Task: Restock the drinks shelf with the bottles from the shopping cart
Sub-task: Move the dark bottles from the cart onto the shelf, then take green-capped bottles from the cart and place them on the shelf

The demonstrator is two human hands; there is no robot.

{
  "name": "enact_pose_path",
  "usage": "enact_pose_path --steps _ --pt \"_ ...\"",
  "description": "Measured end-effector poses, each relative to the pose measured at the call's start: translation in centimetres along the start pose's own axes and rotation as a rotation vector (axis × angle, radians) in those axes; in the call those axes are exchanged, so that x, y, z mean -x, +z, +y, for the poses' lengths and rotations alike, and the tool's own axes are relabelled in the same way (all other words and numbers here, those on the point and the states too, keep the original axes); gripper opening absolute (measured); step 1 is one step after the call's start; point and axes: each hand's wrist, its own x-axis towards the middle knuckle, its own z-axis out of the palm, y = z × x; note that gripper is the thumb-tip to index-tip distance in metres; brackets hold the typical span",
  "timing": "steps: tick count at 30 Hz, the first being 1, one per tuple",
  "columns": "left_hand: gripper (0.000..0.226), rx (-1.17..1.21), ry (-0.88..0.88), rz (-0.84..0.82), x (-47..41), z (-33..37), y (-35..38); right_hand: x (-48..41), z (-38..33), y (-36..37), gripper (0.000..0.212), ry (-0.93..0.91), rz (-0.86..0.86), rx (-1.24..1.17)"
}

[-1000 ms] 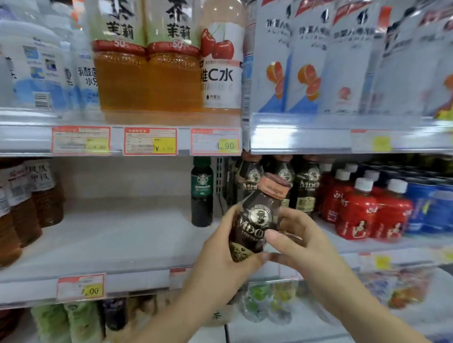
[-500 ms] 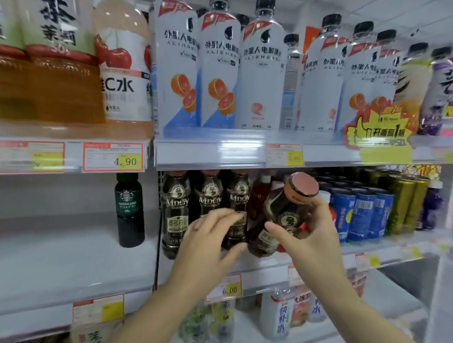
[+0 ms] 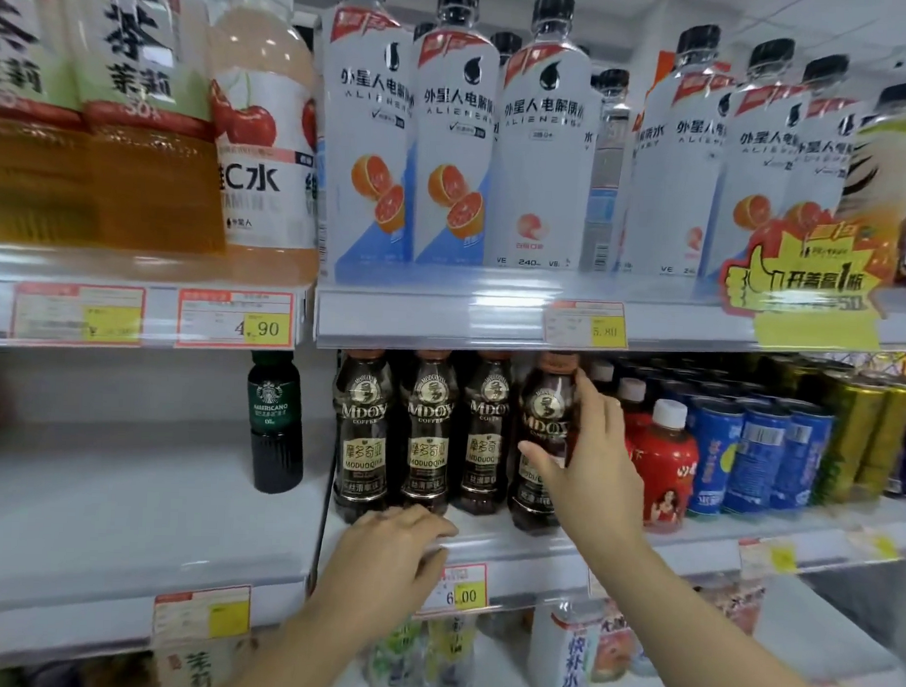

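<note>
A dark coffee bottle (image 3: 543,434) with a brown cap stands upright on the middle shelf (image 3: 691,531), at the right end of a row of three matching coffee bottles (image 3: 424,435). My right hand (image 3: 590,461) holds it, thumb across the label and fingers round its right side up to the neck. My left hand (image 3: 387,557) rests on the shelf's front edge below the row, fingers loosely bent, holding nothing. The shopping cart is out of view.
A green-capped Americano bottle (image 3: 275,424) stands alone on the left shelf section (image 3: 126,511). Red bottles (image 3: 662,463), blue cans (image 3: 755,456) and yellow cans (image 3: 869,435) crowd the right. Tall white bottles (image 3: 453,137) fill the shelf above.
My right hand carried the tilted coffee bottle to the shelf and stood it upright beside the row. My left hand dropped from the bottles to the shelf edge.
</note>
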Motion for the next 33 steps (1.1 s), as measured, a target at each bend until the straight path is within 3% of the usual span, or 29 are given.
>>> enact_pose_path --steps 3,7,12,16,18,26,33 --pt "0.037 -0.025 0.005 0.025 0.1 0.1 0.4 0.8 1.4 0.2 0.086 -0.061 -0.083 0.088" --pt "0.045 -0.049 0.004 0.071 0.3 0.3 1.1 2.9 2.7 -0.6 0.083 -0.123 -0.135 0.010" --pt "0.043 -0.082 -0.021 0.197 2.1 1.1 1.9 6.6 1.8 -0.8 0.053 -0.273 -0.205 -0.096" --pt "0.037 0.036 -0.073 0.347 6.6 0.6 2.3 10.1 -0.3 1.3 0.025 -0.372 -0.428 -0.184" --pt "0.034 0.080 -0.130 0.382 9.5 -0.4 2.7 11.9 -1.3 2.8 0.023 -0.371 -0.547 -0.248" --pt "0.027 0.172 -0.573 0.257 25.2 -5.6 3.7 21.1 -7.6 11.3 0.020 -0.393 -1.015 -0.335" --pt "0.022 0.161 -1.041 0.131 43.8 -11.2 2.9 32.6 -18.3 20.3 0.016 -0.397 -1.285 -0.375"
